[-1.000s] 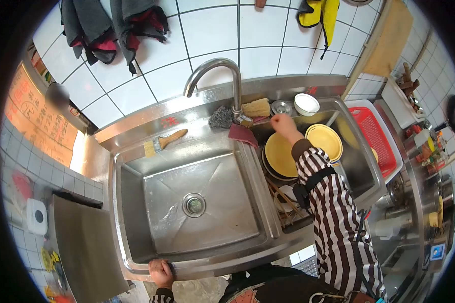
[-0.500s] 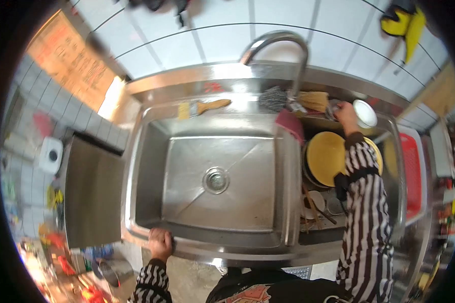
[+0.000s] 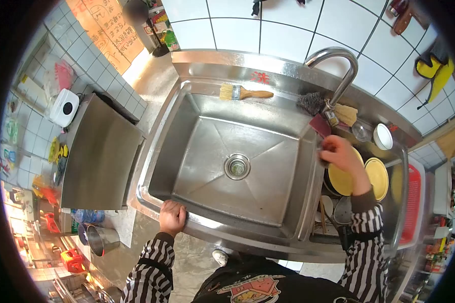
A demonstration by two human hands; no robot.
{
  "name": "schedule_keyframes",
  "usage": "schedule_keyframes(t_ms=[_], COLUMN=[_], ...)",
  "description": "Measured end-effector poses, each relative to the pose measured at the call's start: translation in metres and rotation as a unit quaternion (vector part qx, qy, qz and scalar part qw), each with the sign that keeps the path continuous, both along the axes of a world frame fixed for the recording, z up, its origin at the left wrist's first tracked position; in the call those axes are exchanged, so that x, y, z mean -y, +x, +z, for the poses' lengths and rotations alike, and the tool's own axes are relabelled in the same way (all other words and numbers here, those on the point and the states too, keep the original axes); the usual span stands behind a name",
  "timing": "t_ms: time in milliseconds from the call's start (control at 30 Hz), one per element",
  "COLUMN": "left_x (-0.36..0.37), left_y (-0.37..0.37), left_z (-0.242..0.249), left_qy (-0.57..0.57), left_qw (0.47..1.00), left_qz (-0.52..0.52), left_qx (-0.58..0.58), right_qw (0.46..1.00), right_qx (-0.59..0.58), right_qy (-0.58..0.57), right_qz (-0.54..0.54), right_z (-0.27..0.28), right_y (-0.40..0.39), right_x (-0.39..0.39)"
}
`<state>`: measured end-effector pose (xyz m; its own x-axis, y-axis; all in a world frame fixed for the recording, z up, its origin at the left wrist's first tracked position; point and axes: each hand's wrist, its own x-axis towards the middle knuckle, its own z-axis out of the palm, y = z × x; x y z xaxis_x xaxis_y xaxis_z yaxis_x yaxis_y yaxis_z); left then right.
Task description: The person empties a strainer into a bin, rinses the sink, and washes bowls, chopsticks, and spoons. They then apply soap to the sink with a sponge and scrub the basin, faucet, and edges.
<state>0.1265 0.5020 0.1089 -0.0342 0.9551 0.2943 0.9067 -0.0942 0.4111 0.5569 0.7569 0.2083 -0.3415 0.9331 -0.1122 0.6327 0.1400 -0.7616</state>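
Steel sink (image 3: pixel 207 166) has the left hand (image 3: pixel 172 217) curled on its front rim. The right hand (image 3: pixel 341 154), fingers bent, is just beside the red cloth (image 3: pixel 319 126); whether it holds something, I cannot tell. Yellow dishes (image 3: pixel 376 179) lie in the right basin (image 3: pixel 398 194).

Right grip (image 3: pixel 342 154) blurred, fingertips partly hidden; whether they hold anything, cannot tell. Larger yellow dish (image 3: pixel 342 183) partly covered by right grip and wrist. Left grip (image 3: pixel 172 217): fingertips out of sight. Paper sign (image 3: pixel 106 33) cut off by top edge, most writing too small to read. Shirt print (image 3: pixel 253 290) cut off by bottom edge.
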Motion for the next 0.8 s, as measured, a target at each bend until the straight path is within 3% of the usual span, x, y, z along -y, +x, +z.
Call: schedule_keyframes(t_ms=[100,200,367,600,667,800], left_x=[0.002,0.002,0.003,0.004,0.004,0.004], left_y=[-0.001,-0.002,-0.004,-0.004,-0.003,-0.002], left_z=[-0.004,-0.005,-0.008,-0.008,-0.006,-0.001], left_qy=[0.027,0.047,0.053,0.044,0.039,0.031], left_qw=[1.0,0.999,0.998,0.999,0.999,0.999], left_qz=[0.003,0.002,0.008,0.023,0.021,0.019], left_qx=[-0.001,0.004,0.012,0.018,0.026,0.026], right_qw=[0.997,0.982,0.972,0.953,0.957,0.953], right_qx=[0.006,-0.036,0.023,-0.059,0.028,0.015], right_qy=[-0.031,-0.146,-0.194,-0.293,-0.282,-0.299], right_qz=[0.067,0.118,0.132,0.047,0.059,0.054], right_z=[-0.016,-0.038,-0.064,-0.11,-0.125,-0.156], right_y=[-0.056,-0.102,-0.143,-0.172,-0.178,-0.192], right_x=[-0.006,-0.009,-0.009,-0.034,-0.036,-0.034])
